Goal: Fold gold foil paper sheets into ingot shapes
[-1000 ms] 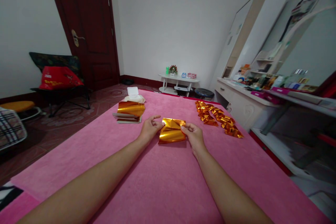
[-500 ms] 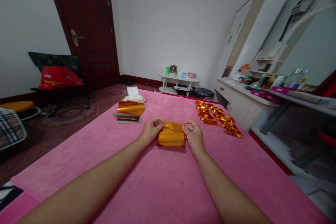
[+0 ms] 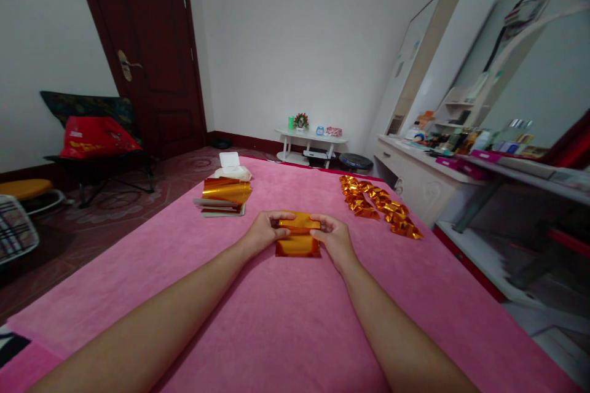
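A shiny gold foil paper sheet (image 3: 298,244) lies on the pink cloth (image 3: 276,325), its far part raised in a fold. My left hand (image 3: 267,230) pinches the left end of that fold, thumb on the near side and fingers over the far side. Opposite it, my right hand (image 3: 334,235) grips the right end the same way. Left of my hands sits a stack of gold foil sheets (image 3: 227,191). On the right lie several folded gold foil pieces (image 3: 375,199) in two rows.
Behind the stack is a white packet with a raised lid (image 3: 230,163). A white side table (image 3: 313,137) stands beyond the cloth's far edge. A dresser (image 3: 415,169) crowded with bottles is on the right, and a chair with a red bag (image 3: 96,137) on the left.
Both hands have closed inward over the sheet's far part, thumbs now pressing on the near side. The far edge now stands in a flatter, narrower fold. The view has shifted slightly.
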`<state>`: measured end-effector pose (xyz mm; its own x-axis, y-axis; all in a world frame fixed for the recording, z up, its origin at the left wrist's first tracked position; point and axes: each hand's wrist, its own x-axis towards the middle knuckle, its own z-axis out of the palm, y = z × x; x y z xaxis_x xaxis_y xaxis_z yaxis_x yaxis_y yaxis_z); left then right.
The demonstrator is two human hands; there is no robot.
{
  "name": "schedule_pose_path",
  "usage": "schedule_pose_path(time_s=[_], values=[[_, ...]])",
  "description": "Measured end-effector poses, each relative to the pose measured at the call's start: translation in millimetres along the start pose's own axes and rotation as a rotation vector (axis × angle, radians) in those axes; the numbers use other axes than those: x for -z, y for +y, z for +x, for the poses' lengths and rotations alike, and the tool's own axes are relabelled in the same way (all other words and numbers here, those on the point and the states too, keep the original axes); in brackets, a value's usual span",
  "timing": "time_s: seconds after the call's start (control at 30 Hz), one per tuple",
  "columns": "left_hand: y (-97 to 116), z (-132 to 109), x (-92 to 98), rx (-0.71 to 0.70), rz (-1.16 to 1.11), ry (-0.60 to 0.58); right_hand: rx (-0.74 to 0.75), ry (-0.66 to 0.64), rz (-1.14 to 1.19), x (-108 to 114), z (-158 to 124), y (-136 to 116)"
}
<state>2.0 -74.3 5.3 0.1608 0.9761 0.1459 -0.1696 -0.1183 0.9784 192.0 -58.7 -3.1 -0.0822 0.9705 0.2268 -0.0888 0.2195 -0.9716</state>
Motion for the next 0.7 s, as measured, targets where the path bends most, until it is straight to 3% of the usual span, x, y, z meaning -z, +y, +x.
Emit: schedule_pose_path(time_s=[0.7], values=[[-9.9, 4.0, -2.5, -0.065, 0.161, 0.121, 0.094, 0.017, -0.186, 2.1, 0.1, 8.5]])
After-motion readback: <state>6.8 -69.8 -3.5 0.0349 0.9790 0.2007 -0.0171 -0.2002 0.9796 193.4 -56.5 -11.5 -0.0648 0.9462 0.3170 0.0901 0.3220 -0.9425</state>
